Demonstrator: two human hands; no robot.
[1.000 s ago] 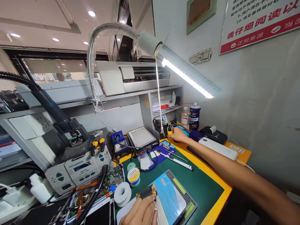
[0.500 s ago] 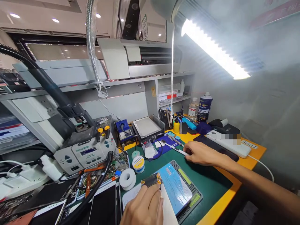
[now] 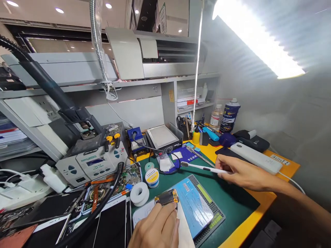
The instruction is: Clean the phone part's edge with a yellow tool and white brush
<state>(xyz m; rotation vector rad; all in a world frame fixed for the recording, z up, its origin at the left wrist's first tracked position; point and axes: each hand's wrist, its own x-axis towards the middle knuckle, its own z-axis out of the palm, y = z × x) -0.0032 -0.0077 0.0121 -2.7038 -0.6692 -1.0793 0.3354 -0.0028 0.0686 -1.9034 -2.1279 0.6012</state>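
My right hand grips the back end of a white brush, fingers closed round its handle, the bristle tip pointing away to the left and raised just above the green mat. My left hand presses down with curled fingers on a small board with an orange edge, pinning it at my fingertips. Just right of that hand lies a blue phone back on a grey perforated pad. Between my two hands the mat lies bare. Beyond my left hand sit a white tape roll and a solder wire spool. Past my right hand lies a white power strip.
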